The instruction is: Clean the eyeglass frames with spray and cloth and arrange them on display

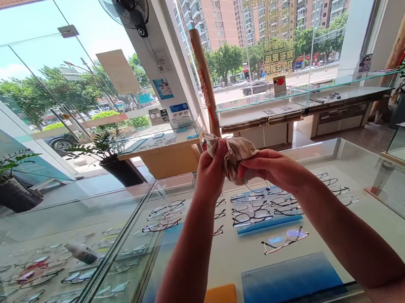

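Above the glass counter, my left hand (211, 170) is closed with its thumb pressed onto a crumpled beige cloth (239, 148). My right hand (278, 167) pinches a thin-framed pair of glasses (257, 187) at the cloth's right side. One dark, thin rim hangs below the fingers; the rest of the frame is covered by cloth and hands. Under my forearms, rows of glasses (252, 216) lie inside the showcase (355, 240). Nearer to me is a single pair of thin-rimmed spectacles (286, 240) with bluish lens reflections.
A white bottle (82, 253) lies tilted on the left glass counter (125, 197). An orange case (219, 300) and a blue gradient panel (290, 281) are at the near edge. Beyond stand potted plants (12, 189), a wooden post (204, 79), further display counters (262, 107) and a wall fan (125, 2).
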Available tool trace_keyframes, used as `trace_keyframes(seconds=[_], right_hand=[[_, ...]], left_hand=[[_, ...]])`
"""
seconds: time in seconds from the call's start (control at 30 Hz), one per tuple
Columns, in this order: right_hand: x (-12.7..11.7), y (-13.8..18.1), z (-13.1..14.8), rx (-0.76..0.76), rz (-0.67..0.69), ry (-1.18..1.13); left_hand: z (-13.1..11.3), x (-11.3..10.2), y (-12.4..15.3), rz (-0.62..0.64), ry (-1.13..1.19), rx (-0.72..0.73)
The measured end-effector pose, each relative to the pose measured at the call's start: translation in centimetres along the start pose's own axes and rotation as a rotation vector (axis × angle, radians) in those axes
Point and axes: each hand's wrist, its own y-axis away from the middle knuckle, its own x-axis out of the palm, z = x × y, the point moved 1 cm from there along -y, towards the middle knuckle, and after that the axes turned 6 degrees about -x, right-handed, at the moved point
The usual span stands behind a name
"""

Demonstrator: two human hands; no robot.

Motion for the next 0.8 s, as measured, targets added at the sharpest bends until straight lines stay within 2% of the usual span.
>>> trace_keyframes(seconds=[0.1, 0.2, 0.53, 0.7, 0.8], right_hand=[[-0.6, 0.2, 0.5, -0.009, -0.058, -0.014], [-0.7, 0.2, 0.7, -0.002, -0.065, -0.018], [0.6, 0.3, 0.3, 0.010, -0.089, -0.082], [0.7, 0.3, -0.1, 0.035, -0.102, -0.098], [0.8, 0.1, -0.5, 0.046, -0.102, -0.104]], left_hand=[[-1.1, -0.9, -0.1, 0.231, -0.022, -0.102], [-1.2, -1.3, 0.0, 0.314, -0.074, -0.121], [-0.3, -0.1, 0.0, 0.113, -0.120, 0.084], [-0.4, 0.1, 0.3, 0.077, -0.112, 0.083], [-0.4, 0.4, 0.4, 0.007, -0.123, 0.111]])
